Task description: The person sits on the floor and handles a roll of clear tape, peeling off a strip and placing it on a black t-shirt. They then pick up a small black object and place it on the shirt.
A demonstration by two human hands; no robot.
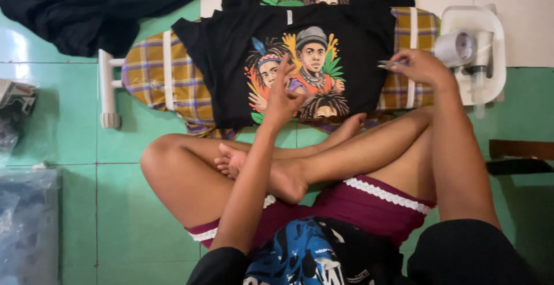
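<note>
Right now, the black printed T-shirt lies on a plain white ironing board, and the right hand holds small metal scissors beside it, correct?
Not quite. In the head view the low ironing board has a yellow plaid cover, not plain white. The black printed T-shirt does lie on it, and the right hand holds the small metal scissors.

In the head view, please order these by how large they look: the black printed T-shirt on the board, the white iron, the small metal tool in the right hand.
1. Black printed T-shirt
2. White iron
3. Small metal tool
</note>
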